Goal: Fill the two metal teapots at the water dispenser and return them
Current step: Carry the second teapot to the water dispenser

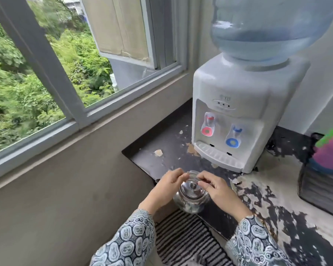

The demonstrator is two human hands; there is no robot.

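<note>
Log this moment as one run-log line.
stage: pre-fill | teapot: lid on, at counter edge | left hand, right hand: both gripping handle | dispenser: taps untouched, tray bare

Bare counter [173, 143] lies open left of and before the dispenser [233, 112]. Taps [208, 125] overhang the drip tray [217, 156], leaving a gap between. A basket [323, 181] blocks the dispenser's right; the wall [65, 198] closes its far left.
</note>
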